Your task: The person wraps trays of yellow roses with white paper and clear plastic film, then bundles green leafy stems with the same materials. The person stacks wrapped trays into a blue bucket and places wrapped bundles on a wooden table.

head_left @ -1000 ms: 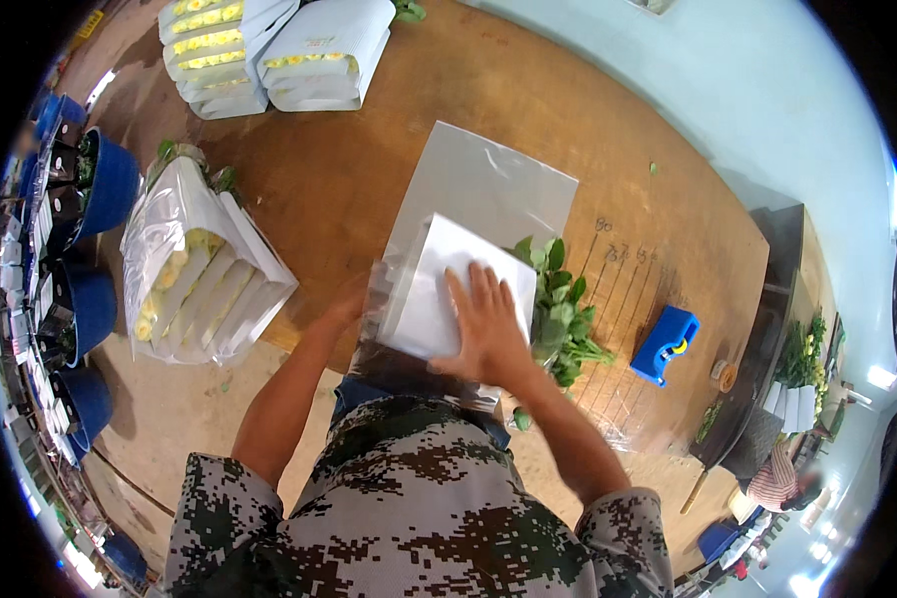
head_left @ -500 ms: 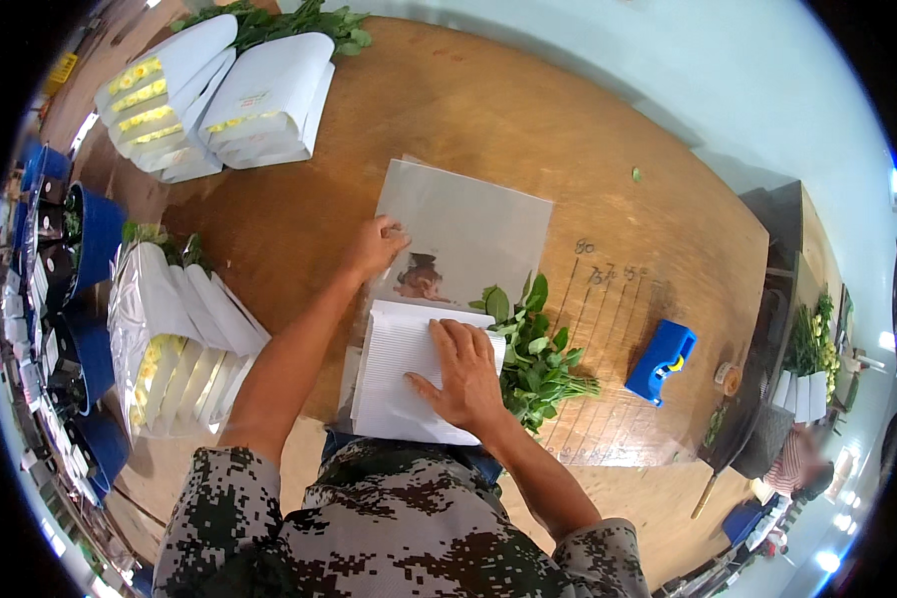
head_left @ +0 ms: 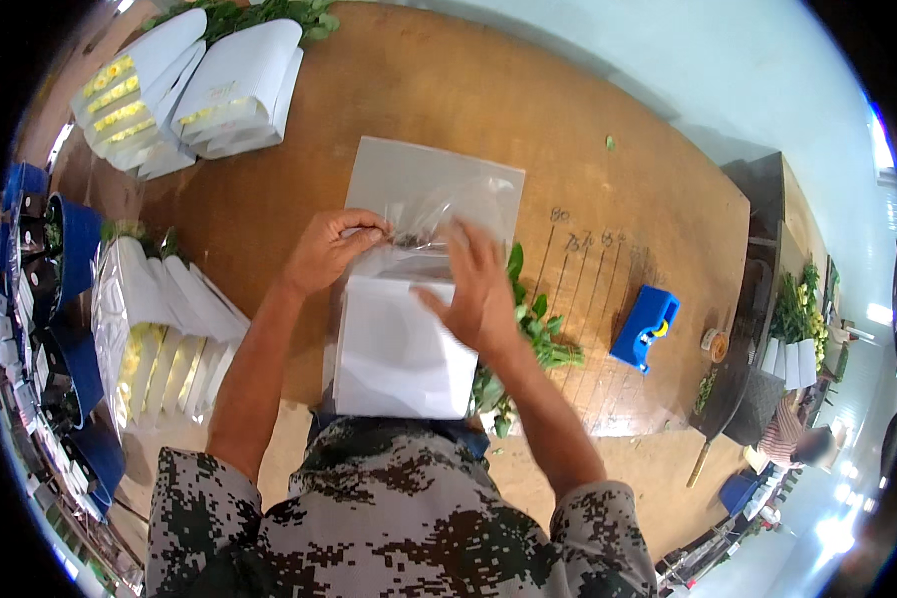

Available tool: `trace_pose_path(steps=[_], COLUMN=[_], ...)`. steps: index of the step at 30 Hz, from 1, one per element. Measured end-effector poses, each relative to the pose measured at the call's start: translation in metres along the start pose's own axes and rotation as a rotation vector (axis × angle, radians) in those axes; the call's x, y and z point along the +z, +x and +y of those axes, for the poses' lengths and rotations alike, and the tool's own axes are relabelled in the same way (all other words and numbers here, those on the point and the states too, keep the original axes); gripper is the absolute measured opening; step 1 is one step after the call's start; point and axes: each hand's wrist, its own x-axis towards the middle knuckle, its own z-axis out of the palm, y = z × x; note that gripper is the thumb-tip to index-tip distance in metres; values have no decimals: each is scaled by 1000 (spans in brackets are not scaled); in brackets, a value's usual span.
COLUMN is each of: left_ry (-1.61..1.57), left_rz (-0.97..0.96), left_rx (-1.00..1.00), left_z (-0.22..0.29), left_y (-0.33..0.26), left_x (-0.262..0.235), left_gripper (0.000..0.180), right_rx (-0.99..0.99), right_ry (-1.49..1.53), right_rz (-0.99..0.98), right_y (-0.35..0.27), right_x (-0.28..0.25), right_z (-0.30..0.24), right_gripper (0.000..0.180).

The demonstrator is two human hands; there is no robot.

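A bundle wrapped in white corrugated card (head_left: 401,349) lies at the table's near edge, and its green leafy stems (head_left: 546,334) stick out to the right. Behind it lie flat clear plastic sheets (head_left: 439,177). With thumb and fingertips closed, my left hand (head_left: 337,249) pinches the edge of a clear sheet and draws it up over the bundle's far edge. My right hand (head_left: 480,289) hovers over the bundle's far right corner, fingers apart and slightly blurred. Nothing shows in its grasp.
A blue tape dispenser (head_left: 645,329) stands to the right, near a tape roll (head_left: 714,345) and pencilled measuring lines. White-wrapped bunches with yellow flowers (head_left: 234,90) lie at the far left. More wrapped bunches (head_left: 164,339) sit left of my arm. Blue buckets (head_left: 78,239) line the left side.
My left hand now lifts the clear sheet's edge toward the bundle. My right hand has left the white card and moved up and away. The whole view has shifted slightly.
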Motion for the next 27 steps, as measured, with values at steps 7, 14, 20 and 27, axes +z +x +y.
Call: trace_pose_path(steps=[7, 14, 20, 27], left_ry=[7, -62, -67, 234], left_rz=[-93, -53, 11, 49], left_rx=[46, 8, -66, 111], left_z=[13, 9, 9, -14], left_y=[-70, -119, -132, -136], left_x=[3, 13, 17, 10], left_gripper=[19, 22, 18, 20], right_rx=[-82, -189, -174, -134], right_ry=[-259, -183, -293, -217], right_rz=[-448, -89, -301, -159], right_y=[31, -20, -20, -68], right_x=[-34, -30, -5, -50], right_z=[-4, -37, -13, -22], right_gripper=[47, 32, 25, 3])
